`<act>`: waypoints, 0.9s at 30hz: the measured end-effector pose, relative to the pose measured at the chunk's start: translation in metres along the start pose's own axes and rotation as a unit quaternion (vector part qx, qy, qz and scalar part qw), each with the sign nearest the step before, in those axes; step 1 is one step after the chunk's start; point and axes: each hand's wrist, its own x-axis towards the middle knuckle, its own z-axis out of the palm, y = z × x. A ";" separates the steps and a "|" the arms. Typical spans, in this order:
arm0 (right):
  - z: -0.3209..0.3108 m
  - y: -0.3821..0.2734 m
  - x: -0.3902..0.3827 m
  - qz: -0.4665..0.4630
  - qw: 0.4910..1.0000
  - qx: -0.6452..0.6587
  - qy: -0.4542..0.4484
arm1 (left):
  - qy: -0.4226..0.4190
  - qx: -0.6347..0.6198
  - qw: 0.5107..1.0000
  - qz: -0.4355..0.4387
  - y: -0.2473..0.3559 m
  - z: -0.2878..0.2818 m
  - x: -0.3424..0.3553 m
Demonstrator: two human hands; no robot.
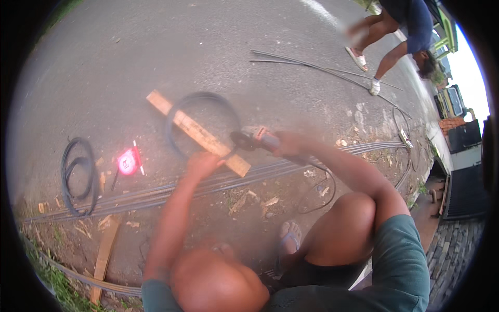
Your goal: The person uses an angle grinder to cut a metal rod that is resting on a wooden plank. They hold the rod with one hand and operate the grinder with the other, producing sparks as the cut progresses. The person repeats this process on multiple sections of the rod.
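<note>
"Wire coil (206,95) first: where does it sit?"

"On the road (119,78), lying across the board (193,127), its near side crossing close to the board's near end. The left hand (201,165) looks closed on it there, at the board's edge."

"And the other hand?"

"The right hand (291,144) is wrapped round the grinder (264,137), with the disc (241,140) beside the board's right edge."

"What worries you?"

"The left fingers are bare and near the disc. If the springy coil twisted and pinched the disc, the grinder could kick towards them. The board looks loose, so a push might slide it. Bare knees could catch sparks, and the cord (334,186) loops near the right knee (345,221), where a leg could snag it."

"Any brand or label?"

"None I can read. A reddish patch on the grinder may be a label, but it's blurred. The bright pink thing (126,162), left of the board, carries a dark mark I can't make out."
</note>
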 end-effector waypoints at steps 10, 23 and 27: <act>0.004 0.005 0.010 -0.003 0.999 -0.044 0.011 | 0.005 0.015 1.000 -0.020 0.014 -0.008 -0.002; 0.003 -0.008 0.006 -0.008 0.999 -0.030 -0.011 | -0.014 0.017 0.999 -0.024 0.001 -0.009 -0.007; 0.001 -0.004 0.004 -0.008 0.999 -0.036 -0.002 | -0.011 0.015 1.000 -0.022 0.010 -0.010 -0.004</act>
